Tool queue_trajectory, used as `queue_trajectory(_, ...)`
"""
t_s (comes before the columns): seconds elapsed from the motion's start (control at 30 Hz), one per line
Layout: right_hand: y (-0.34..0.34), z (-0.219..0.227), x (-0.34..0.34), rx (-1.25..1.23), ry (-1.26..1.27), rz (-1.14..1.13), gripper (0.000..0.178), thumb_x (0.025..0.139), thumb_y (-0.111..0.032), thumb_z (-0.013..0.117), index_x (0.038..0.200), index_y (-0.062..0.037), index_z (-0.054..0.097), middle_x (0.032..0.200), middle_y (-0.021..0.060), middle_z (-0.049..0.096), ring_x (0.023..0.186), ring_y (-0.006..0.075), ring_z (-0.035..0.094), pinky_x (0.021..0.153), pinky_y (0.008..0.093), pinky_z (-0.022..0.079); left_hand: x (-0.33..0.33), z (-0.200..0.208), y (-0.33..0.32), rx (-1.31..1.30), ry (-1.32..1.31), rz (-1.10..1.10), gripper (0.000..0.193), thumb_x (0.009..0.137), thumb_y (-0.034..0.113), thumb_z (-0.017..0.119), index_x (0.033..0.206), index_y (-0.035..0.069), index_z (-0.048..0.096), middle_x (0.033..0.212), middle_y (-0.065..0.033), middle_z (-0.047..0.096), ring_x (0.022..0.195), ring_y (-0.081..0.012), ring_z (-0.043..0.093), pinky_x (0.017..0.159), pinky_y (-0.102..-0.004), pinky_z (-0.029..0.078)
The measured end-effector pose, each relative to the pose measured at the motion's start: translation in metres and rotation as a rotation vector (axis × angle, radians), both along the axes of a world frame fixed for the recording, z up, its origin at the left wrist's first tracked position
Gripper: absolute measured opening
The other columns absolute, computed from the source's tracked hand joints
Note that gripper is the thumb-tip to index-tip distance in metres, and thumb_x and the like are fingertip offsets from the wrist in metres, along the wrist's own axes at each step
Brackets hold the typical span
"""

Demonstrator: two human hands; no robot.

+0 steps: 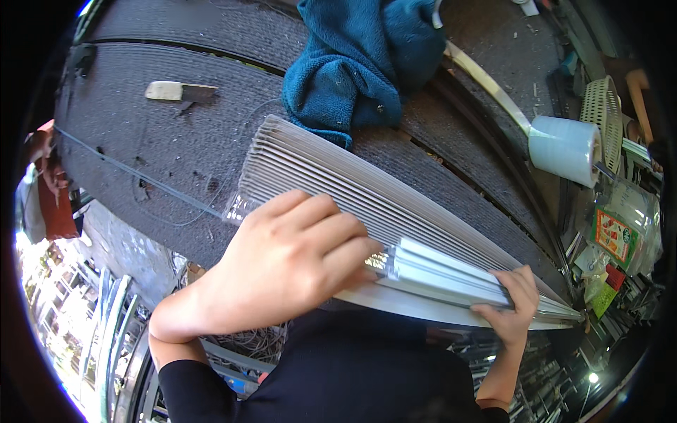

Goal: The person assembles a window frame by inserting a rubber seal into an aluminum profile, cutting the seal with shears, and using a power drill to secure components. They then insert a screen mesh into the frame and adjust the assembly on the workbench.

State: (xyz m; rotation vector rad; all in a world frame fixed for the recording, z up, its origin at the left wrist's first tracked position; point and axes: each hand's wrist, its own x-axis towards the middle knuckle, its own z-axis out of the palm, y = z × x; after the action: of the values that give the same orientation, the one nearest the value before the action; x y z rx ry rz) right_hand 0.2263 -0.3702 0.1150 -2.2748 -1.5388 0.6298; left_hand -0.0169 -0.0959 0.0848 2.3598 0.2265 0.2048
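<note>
Head view: your right hand closed round white profile, held over near side of pleated stack. Your left hand curled at profile's shiny clear end; fingertips hidden, cannot tell if gripping. Profile likely light, stiff, slick: take broad sides, spare thin edges. Stack probably creases easily; support along length. Dark ribbed desk bears stack, blue towel; film roll to right. Metal lengths crowd room lower left.

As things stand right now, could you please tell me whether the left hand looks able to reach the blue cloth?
Probably yes: the blue cloth lies uncovered beyond the pleated stack, which the left hand could likely pass over, though it seems busy at the white rail's near end.
</note>
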Motion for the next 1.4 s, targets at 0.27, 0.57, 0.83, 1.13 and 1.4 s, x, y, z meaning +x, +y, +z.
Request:
queue_trajectory(0.27, 0.012, -0.001, 0.020, -0.164, 0.223, -0.079, 0.031, 0.092, -0.032, 0.067, 0.095, -0.0025, 0.075, 0.083, 0.0157, 0.068, 0.077, 0.0314, 0.062, 0.070, 0.0412, 0.047, 0.009, 0.017, -0.004, 0.160, 0.032, 0.146, 0.024, 0.077, 0.023, 0.077, 0.096, 0.009, 0.074, 0.095, -0.0053, 0.068, 0.093, -0.0278, 0.062, 0.082, -0.0393, 0.047)
queue_trajectory(0.57, 0.048, -0.041, 0.050, -0.061, 0.372, -0.023, 0.071, 0.102, -0.054, 0.049, 0.069, 0.0075, 0.063, 0.064, 0.0251, 0.062, 0.061, 0.0376, 0.061, 0.064, 0.0471, 0.049, 0.037, 0.033, -0.017, 0.311, -0.028, 0.155, 0.024, 0.087, 0.010, 0.067, 0.110, 0.002, 0.069, 0.111, -0.0135, 0.066, 0.108, -0.0334, 0.059, 0.099, -0.0432, 0.042)
queue_trajectory(0.83, 0.065, -0.055, 0.079, -0.151, 0.254, 0.014, 0.064, 0.102, -0.051, 0.048, 0.099, 0.0086, 0.071, 0.102, 0.0277, 0.071, 0.095, 0.0401, 0.067, 0.087, 0.0471, 0.049, 0.080, 0.026, -0.015, 0.333, -0.001, 0.006, 0.029, 0.097, 0.021, 0.059, 0.116, 0.000, 0.067, 0.112, -0.0191, 0.067, 0.105, -0.0377, 0.062, 0.093, -0.0439, 0.047)
queue_trajectory(1.13, 0.061, -0.052, 0.073, -0.082, 0.243, -0.025, 0.065, 0.104, -0.048, 0.048, 0.086, 0.0111, 0.069, 0.088, 0.0288, 0.069, 0.084, 0.0415, 0.067, 0.080, 0.0490, 0.050, 0.086, 0.044, -0.031, 0.173, 0.264, 0.059, 0.046, 0.103, 0.036, 0.051, 0.132, 0.002, 0.062, 0.124, -0.0261, 0.065, 0.115, -0.0418, 0.062, 0.097, -0.0456, 0.048)
queue_trajectory(1.4, 0.062, -0.056, 0.071, -0.055, 0.271, -0.047, 0.065, 0.103, -0.048, 0.049, 0.095, 0.0133, 0.069, 0.094, 0.0296, 0.070, 0.089, 0.0428, 0.068, 0.083, 0.0481, 0.050, 0.083, 0.018, -0.019, 0.198, 0.213, 0.099, 0.036, 0.103, 0.028, 0.052, 0.123, 0.001, 0.065, 0.110, -0.0245, 0.068, 0.102, -0.0417, 0.064, 0.089, -0.0457, 0.050)
